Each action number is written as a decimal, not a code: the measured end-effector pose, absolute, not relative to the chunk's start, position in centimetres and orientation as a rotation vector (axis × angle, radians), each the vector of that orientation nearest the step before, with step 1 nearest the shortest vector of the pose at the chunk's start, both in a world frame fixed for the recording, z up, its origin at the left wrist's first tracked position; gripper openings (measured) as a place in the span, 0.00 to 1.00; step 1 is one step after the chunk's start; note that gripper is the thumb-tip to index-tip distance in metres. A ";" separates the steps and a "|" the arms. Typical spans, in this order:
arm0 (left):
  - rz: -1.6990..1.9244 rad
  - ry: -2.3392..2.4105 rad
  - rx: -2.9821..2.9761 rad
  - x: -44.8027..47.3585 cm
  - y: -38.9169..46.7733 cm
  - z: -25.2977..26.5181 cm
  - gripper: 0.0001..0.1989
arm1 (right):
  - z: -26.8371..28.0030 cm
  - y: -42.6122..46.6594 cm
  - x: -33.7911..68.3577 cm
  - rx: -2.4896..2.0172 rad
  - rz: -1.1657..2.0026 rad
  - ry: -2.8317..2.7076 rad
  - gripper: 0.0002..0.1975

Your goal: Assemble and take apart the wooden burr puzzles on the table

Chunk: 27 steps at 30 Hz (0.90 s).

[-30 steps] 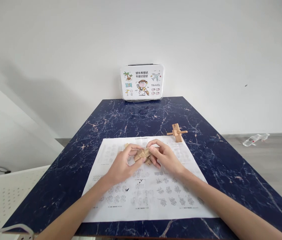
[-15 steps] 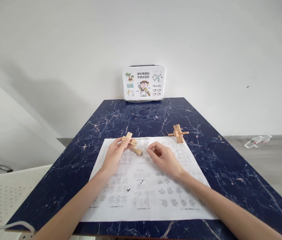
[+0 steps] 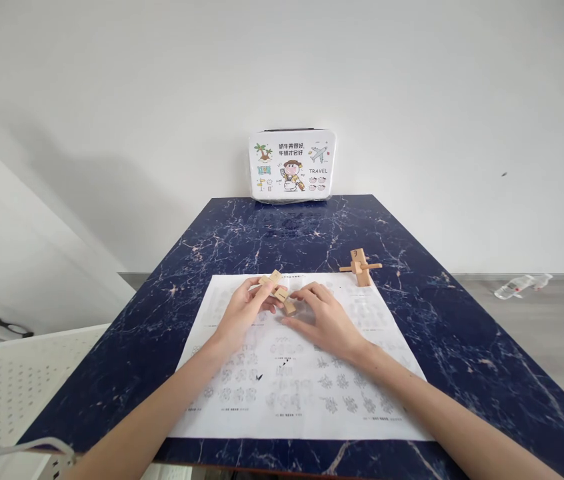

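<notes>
My left hand [image 3: 240,308] is closed on a wooden interlocking puzzle [image 3: 282,294], made of several pale crossed bars. One bar [image 3: 289,308] points down and right toward my other hand. Just to the right, my right hand [image 3: 329,319] has its thumb and fingers apart, with the fingertips close to the end of that bar. Whether they touch it I cannot tell. Both hands are over a white printed sheet [image 3: 282,420] covered in small diagrams. A second wooden puzzle [image 3: 361,267], cross-shaped with a dark mark on top, stands at the sheet's far right corner.
The sheet lies on a dark blue marbled table [image 3: 282,247]. Against the wall at the far end stands a white cartoon-printed case [image 3: 292,167]. A white perforated chair [image 3: 7,380] and a white cable [image 3: 37,443] are at the left; a plastic bottle [image 3: 515,287] lies on the floor at right.
My left hand has moved right with the puzzle and turned it. The fingers of my right hand have uncurled and come nearer to it. The view has shifted slightly.
</notes>
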State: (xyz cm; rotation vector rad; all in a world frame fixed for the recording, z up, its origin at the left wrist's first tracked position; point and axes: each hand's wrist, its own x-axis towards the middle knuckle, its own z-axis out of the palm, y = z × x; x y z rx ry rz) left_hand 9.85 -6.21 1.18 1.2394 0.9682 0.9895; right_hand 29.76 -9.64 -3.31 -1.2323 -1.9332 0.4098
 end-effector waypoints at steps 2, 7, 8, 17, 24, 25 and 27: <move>0.992 0.931 1.237 10.0 -6.2 0.9 0.22 | -3.3 -9.6 29.5 -1.241 0.351 -1.967 0.15; 1.026 0.821 1.207 10.4 -6.2 0.3 0.23 | -3.2 -9.5 29.4 -1.250 0.300 -1.951 0.04; 1.031 0.820 1.208 10.4 -6.1 0.2 0.23 | -3.2 -9.4 29.5 -1.257 0.329 -1.929 0.04; 1.075 0.945 1.346 9.8 -6.0 0.0 0.22 | -2.6 -9.3 29.9 -1.301 0.546 -1.749 0.13; 1.074 1.031 1.503 9.8 -6.3 1.3 0.20 | -2.5 -9.6 29.9 -1.215 0.448 -1.832 0.13; 1.053 1.035 1.528 9.8 -6.5 1.4 0.20 | -2.5 -9.6 29.9 -1.206 0.435 -1.849 0.13; 1.015 1.027 1.564 9.9 -6.7 1.5 0.20 | -2.5 -9.8 29.9 -1.196 0.399 -1.871 0.12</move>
